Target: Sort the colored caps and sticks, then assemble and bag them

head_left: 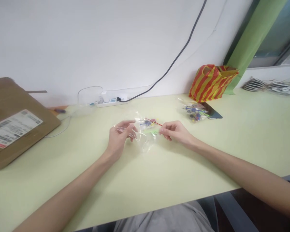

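Note:
My left hand (122, 134) is closed on the crumpled edge of a clear plastic bag (145, 143), just above the table. Inside the bag lie small coloured pieces: blue, yellow, red and a bright green one (152, 131). From the right, my right hand (175, 130) pinches at the bag's other side, where a thin red stick (157, 123) runs up to the fingers. Whether the fingertips grip the stick, the green piece or only the plastic is too small to tell.
Behind to the right, another clear bag of coloured pieces (195, 111) lies against a dark phone or tablet (211, 111). A red-and-yellow striped bag (211, 83) stands by the wall. A cardboard package (19, 122) occupies the left. A power strip (112, 101) with a black cable (169, 69) runs along the back.

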`<state>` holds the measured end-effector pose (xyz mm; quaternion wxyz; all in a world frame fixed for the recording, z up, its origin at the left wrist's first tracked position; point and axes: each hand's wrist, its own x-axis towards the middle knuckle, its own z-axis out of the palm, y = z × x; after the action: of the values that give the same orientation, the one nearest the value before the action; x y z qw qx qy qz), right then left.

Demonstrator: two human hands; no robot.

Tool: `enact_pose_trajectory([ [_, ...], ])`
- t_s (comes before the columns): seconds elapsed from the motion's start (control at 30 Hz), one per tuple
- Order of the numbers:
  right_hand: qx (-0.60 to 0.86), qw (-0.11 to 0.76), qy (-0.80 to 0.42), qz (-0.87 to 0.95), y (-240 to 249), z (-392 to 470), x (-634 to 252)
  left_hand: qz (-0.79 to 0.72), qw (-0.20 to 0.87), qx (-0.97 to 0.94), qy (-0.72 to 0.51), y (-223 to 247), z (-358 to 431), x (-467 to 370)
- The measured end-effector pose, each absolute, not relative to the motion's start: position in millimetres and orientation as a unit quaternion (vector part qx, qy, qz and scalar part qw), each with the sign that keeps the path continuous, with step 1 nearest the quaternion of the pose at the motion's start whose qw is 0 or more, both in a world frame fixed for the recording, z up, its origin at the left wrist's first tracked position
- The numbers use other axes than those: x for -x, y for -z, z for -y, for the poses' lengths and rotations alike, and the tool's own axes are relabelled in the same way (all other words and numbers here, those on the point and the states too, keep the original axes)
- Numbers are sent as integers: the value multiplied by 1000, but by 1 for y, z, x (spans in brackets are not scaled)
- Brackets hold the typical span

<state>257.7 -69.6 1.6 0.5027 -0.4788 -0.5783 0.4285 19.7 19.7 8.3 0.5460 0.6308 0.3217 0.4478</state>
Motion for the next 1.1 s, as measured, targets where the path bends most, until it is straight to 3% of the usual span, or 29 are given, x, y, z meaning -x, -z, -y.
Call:
enact_pose_trajectory([
  [0.23,479,617,-366,506,-1,69,-255,-259,643,-614,-377,-8,-17,-20],
  [0.33,474,631,-362,495,-2,69,-255,-261,628,-654,-332,-5,-11,-23],
  [0.67,476,588,-386,528,-1,72,-247,-311,516,-705,-374,-2,-13,-24],
  [1.1,467,487,-446,588,4,69,-254,-315,516,-654,-454,-4,-23,-18],
])
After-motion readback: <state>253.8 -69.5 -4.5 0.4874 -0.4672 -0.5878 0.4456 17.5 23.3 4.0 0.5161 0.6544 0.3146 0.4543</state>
